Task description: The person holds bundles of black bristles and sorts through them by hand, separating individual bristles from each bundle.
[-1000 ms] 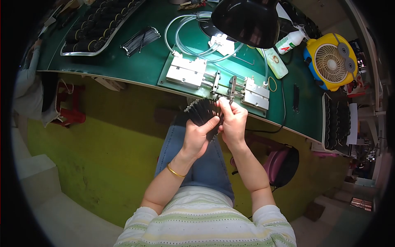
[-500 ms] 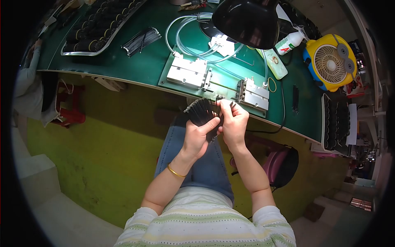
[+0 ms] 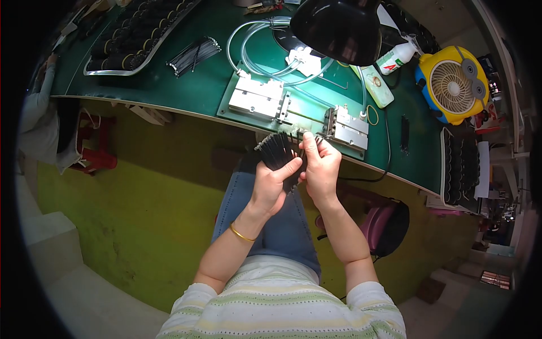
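My left hand is closed around a fanned bundle of thin black rods with small light tips; their exact kind I cannot make out. Beside it, my right hand pinches a few of the same rods at the right side of the fan, thumb and fingers together. Both hands are above my lap, just in front of the table edge. Directly beyond them stands a fixture with a left metal block and a right metal block on a green plate.
Clear hoses coil behind the fixture under a black lamp. More black rods lie on the green table, left of the hoses. A spray bottle and yellow fan stand right. Another person's sleeve shows far left.
My right fingers have shifted slightly among the rods at the fan's right side. The left hand keeps its grip, and the fixture has not moved.
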{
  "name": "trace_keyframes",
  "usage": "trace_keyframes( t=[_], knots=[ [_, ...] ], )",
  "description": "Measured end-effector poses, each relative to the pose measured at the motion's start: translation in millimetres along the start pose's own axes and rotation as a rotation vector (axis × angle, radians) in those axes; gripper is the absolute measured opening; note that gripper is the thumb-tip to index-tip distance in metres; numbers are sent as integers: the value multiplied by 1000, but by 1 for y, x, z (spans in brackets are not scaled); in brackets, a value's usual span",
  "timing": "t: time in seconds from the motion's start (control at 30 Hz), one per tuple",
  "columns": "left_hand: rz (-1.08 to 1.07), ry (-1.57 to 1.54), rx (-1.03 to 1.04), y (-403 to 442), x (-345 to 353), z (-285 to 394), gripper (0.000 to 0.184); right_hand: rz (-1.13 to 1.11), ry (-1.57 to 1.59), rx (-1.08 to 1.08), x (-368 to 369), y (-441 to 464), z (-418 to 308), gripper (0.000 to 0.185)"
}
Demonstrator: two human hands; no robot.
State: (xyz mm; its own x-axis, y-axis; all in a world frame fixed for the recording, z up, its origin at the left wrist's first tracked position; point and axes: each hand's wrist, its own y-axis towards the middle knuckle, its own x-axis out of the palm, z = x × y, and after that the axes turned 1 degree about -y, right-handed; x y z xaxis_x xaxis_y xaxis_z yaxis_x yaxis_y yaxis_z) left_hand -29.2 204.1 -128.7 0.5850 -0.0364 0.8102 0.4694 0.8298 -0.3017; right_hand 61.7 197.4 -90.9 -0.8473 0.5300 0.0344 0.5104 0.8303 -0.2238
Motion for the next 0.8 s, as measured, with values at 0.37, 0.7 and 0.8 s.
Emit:
trace_keyframes(
  t=[0.37,0.7,0.8],
  knots=[
    [23,27,24,-1,-1,0,19,-10,17,-24,1,1,5,22],
    [11,11,42,2,-1,-2,18,-4,38,-27,-1,4,10,22],
    [5,13,45,1,-2,-2,18,-66,19,-82,-3,2,9,20]
  ],
)
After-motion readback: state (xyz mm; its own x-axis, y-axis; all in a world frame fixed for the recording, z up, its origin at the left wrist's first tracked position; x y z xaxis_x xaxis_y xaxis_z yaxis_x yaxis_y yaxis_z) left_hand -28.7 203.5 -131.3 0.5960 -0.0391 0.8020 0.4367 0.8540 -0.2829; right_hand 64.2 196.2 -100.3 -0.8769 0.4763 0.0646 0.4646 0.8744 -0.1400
